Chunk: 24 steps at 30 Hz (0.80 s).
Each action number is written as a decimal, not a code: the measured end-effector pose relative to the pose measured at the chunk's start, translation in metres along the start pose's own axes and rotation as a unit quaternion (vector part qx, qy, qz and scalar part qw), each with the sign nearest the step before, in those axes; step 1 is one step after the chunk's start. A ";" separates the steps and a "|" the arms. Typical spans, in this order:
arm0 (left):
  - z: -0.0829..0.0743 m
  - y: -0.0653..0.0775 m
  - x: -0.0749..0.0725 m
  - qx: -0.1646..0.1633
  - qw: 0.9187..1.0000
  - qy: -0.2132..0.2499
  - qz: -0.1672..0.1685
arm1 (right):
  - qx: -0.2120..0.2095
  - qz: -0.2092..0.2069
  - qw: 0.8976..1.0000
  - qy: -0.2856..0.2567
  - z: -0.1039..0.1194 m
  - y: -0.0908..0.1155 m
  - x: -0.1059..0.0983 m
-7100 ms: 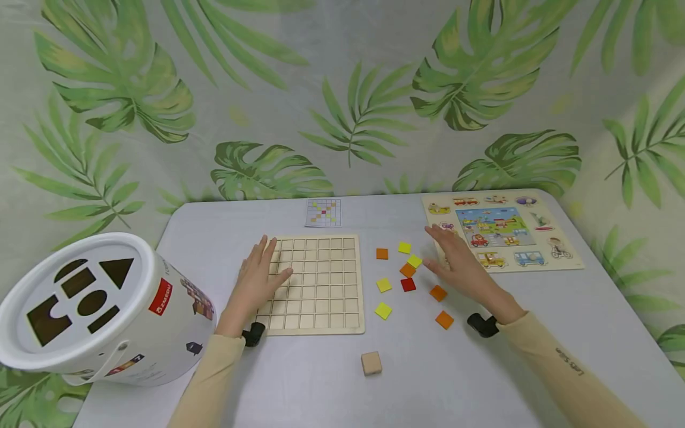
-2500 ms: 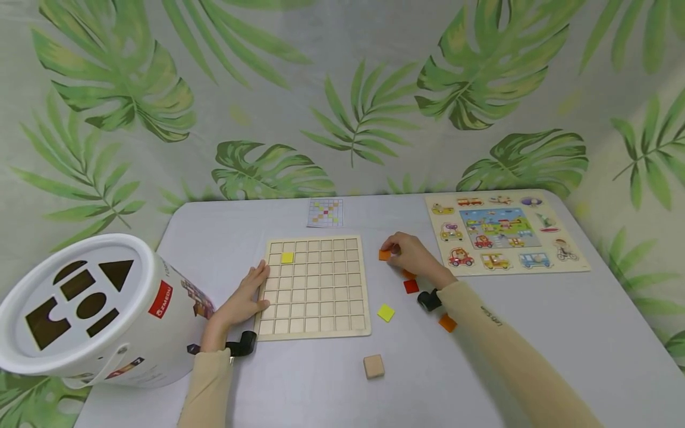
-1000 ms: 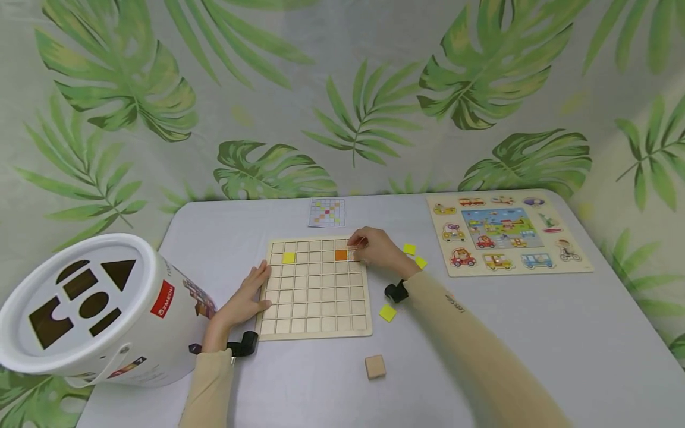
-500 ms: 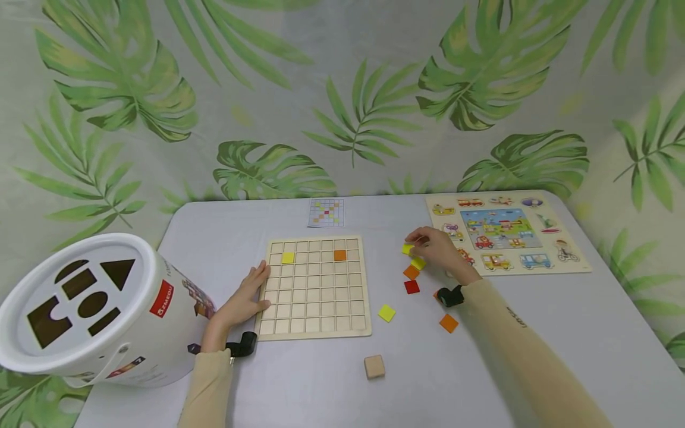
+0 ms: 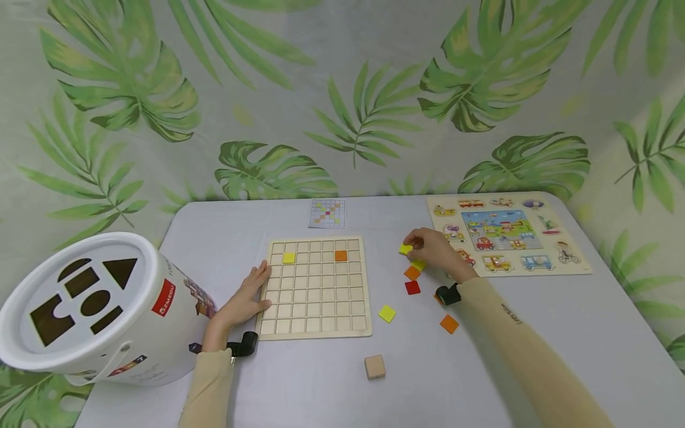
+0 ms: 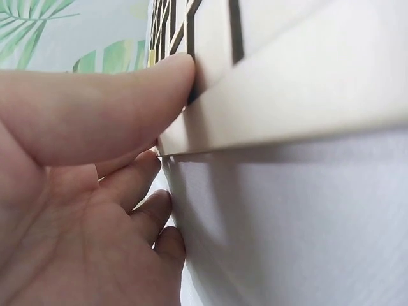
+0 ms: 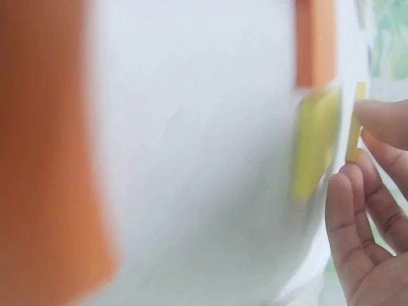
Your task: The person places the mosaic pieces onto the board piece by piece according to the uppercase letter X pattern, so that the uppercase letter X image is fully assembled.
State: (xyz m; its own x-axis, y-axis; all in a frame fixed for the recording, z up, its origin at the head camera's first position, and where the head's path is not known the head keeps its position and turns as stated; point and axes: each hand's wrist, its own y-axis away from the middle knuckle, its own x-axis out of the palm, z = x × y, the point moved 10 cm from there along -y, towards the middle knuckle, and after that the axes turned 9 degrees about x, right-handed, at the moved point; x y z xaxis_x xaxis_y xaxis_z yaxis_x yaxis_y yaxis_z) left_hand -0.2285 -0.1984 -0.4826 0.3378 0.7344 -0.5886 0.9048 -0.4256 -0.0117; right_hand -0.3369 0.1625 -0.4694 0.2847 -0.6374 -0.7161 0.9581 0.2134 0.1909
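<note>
In the head view my left hand (image 5: 243,303) rests along the left edge of a wooden grid board (image 5: 316,296). In the left wrist view its thumb lies over the board's rim, the other fingers beside it. The board carries a yellow tile (image 5: 289,258) at upper left and an orange tile (image 5: 341,255) at upper right. Right of the board, my right hand (image 5: 436,251) pinches another yellow tile (image 7: 358,95) between thumb and fingers. Under that hand lies a further yellow tile (image 7: 315,146), beside an orange tile (image 5: 412,273) and a red tile (image 5: 412,288).
Nearer me are a yellow tile (image 5: 387,314), an orange tile (image 5: 449,324) and a plain wooden cube (image 5: 375,367). A patterned grid card (image 5: 327,214) lies behind the board. A vehicle picture puzzle (image 5: 500,261) sits back right. A white shape-sorter bucket (image 5: 176,339) stands at left.
A yellow tile and then an orange tile have been put on the board. My right hand has gone back to the loose tiles and taken a yellow one. The left hand has settled at the board's edge.
</note>
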 end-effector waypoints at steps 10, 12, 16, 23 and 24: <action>0.007 0.000 0.002 -0.015 1.000 -0.008 0.001 | -0.094 0.032 0.994 -0.047 0.073 -0.004 0.043; 0.008 0.000 0.002 -0.017 1.000 -0.008 0.001 | -0.110 0.044 0.992 -0.049 0.091 -0.006 0.058; 0.007 -0.001 0.002 -0.014 1.000 -0.001 0.000 | -0.133 0.074 0.987 -0.053 0.126 -0.008 0.088; 0.006 -0.001 0.001 -0.010 1.000 -0.004 -0.005 | -0.151 0.116 0.981 -0.032 0.169 -0.011 0.130; 0.007 -0.001 0.001 -0.011 1.000 -0.005 -0.004 | -0.151 0.120 0.981 -0.029 0.172 -0.012 0.135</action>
State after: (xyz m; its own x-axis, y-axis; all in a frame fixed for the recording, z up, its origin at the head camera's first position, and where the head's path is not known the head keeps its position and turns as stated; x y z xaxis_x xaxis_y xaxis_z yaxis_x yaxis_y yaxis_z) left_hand -0.2306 -0.2011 -0.4886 0.3273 0.7329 -0.5964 0.9134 -0.4072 0.0009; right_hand -0.3050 -0.0533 -0.4528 0.5108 -0.5804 -0.6342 0.8128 0.5665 0.1361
